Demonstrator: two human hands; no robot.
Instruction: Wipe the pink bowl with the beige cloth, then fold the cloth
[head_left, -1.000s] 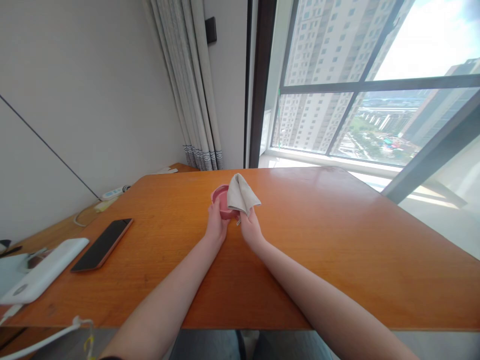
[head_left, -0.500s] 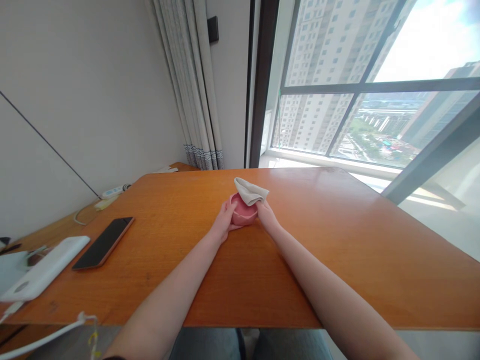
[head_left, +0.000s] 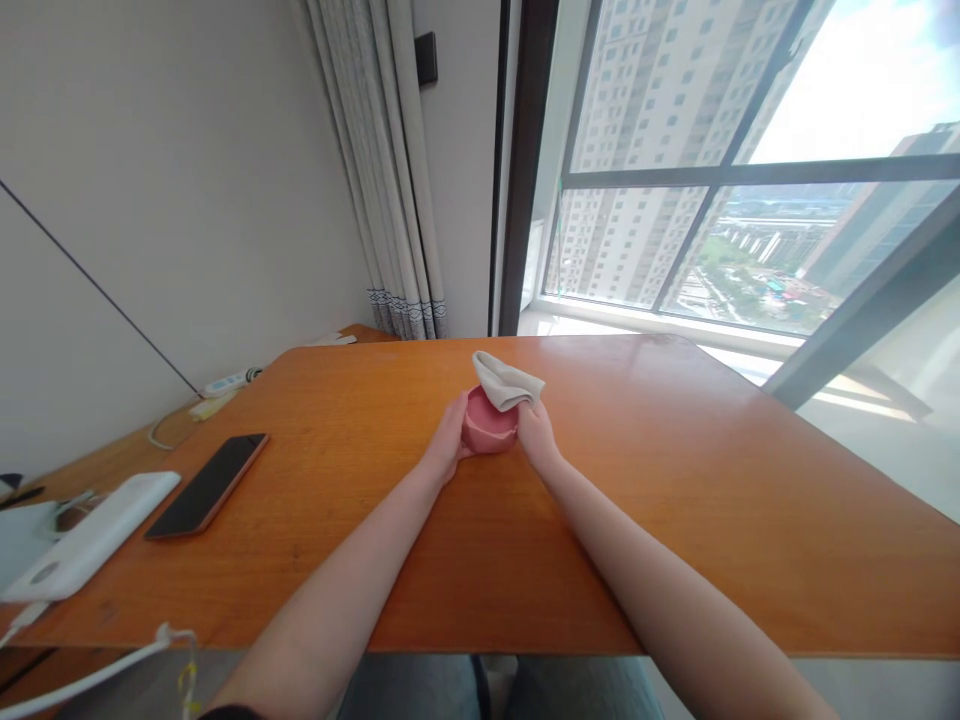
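Note:
A small pink bowl (head_left: 489, 430) is held over the middle of the wooden table, its opening tipped partly toward me. My left hand (head_left: 448, 437) grips the bowl by its left side, fingers wrapped around and under it. A folded pale grey cloth (head_left: 507, 382) lies over the bowl's far right rim. My right hand (head_left: 535, 428) is closed on the cloth at the bowl's right side; its fingertips are hidden behind the cloth and bowl.
On the table's left lie a dark phone (head_left: 208, 486) and a white power bank (head_left: 94, 537) with a cable. A power strip (head_left: 229, 382) sits beyond the wooden table's (head_left: 720, 520) left edge. A large window (head_left: 712, 180) stands at the right.
The cloth and my right hand have shifted slightly right. My left fingers have moved from the bowl's near rim to its outer side. The bowl stays nearly in place.

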